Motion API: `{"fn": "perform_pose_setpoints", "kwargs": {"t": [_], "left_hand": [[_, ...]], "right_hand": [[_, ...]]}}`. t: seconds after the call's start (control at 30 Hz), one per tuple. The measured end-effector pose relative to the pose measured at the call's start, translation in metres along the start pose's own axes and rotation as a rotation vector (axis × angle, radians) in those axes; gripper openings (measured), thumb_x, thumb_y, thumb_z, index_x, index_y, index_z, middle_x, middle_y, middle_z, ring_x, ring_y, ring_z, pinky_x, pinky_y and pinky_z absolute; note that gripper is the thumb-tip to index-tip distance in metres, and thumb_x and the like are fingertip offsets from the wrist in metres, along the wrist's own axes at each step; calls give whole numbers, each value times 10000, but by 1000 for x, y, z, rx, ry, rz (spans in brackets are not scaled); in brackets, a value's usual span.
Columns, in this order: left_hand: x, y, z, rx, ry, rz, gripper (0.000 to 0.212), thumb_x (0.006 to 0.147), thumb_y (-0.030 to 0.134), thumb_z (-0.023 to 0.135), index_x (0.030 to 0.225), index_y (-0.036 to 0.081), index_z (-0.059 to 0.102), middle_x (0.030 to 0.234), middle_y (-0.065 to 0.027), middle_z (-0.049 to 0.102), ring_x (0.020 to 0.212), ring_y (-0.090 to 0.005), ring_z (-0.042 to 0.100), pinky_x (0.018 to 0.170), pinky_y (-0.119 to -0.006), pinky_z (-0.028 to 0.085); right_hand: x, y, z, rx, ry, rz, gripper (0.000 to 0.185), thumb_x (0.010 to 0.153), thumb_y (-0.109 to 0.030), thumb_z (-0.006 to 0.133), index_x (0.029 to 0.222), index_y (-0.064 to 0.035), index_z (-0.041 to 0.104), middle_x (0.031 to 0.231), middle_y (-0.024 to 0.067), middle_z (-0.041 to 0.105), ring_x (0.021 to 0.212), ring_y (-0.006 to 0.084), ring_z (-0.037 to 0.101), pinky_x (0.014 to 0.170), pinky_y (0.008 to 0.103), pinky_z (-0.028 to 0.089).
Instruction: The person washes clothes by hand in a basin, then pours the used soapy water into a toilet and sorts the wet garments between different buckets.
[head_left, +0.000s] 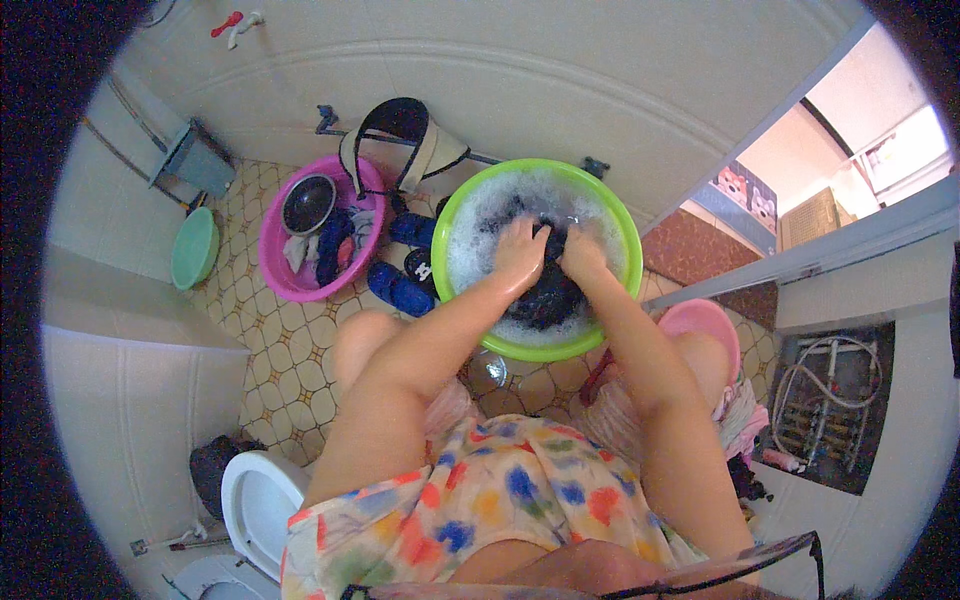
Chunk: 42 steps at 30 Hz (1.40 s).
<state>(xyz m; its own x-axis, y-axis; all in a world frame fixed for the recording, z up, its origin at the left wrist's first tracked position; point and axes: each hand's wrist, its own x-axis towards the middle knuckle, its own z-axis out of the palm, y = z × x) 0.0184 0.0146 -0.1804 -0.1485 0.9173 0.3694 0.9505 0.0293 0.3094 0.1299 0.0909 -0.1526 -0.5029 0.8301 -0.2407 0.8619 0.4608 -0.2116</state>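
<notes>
A lime-green plastic basin (540, 354) of sudsy water stands on the floor between my knees. Dark wet cloth (551, 296) lies in it, partly under white foam (469, 247). My left hand (519, 249) grips a bunched fold of this cloth near the basin's middle, its wrist wet. Close beside it, my right hand (583, 251) holds the same fold from the right, slightly blurred and with some fingertips hidden. A short stretch of dark fabric shows between the two hands.
Left of the basin are blue slippers (400, 289) and a pink tub (270, 274) holding clothes and a dark round metal bowl (309, 204). A small green basin (195, 249) leans farther left. A toilet (262, 502) stands lower left; a pink basin (701, 319) sits behind my right knee.
</notes>
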Motion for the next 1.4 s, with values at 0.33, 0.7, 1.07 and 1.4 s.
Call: {"fn": "perform_pose_setpoints", "kwargs": {"t": [0.33, 0.7, 1.07, 1.4], "left_hand": [[33, 13, -18, -1627, 47, -744, 518, 815, 330, 526, 1234, 62, 382, 1145, -109, 481, 1025, -217, 477, 878, -347, 375], [35, 13, -37, -2017, -78, -899, 250, 816, 325, 508, 824, 82, 562, 750, -46, 563, 704, -163, 536, 645, -302, 437], [17, -22, -44, -1118, -160, -470, 273, 857, 263, 457, 977, 26, 521, 884, -87, 556, 825, -185, 521, 736, -300, 409], [16, -19, -98, -906, -453, -19, 619, 623, 100, 661, 1192, 86, 420, 1166, -139, 458, 1034, -215, 466, 871, -315, 373]], "right_hand": [[-2, -18, 2, 767, 231, -155, 491, 636, -112, 622, 1098, -57, 467, 1131, 205, 424, 1025, 372, 438, 927, 397, 333], [-49, -41, -35, 597, 391, -375, 262, 632, -104, 621, 876, -48, 542, 869, 163, 533, 809, 360, 536, 715, 389, 443], [2, 7, -64, 715, -377, -346, 534, 608, -210, 695, 1065, -34, 483, 981, 106, 556, 926, 213, 523, 805, 329, 412], [-17, -2, -95, 788, -277, -706, 479, 598, -5, 670, 1042, -64, 500, 1051, 38, 499, 1037, 164, 441, 937, 287, 302]]}}
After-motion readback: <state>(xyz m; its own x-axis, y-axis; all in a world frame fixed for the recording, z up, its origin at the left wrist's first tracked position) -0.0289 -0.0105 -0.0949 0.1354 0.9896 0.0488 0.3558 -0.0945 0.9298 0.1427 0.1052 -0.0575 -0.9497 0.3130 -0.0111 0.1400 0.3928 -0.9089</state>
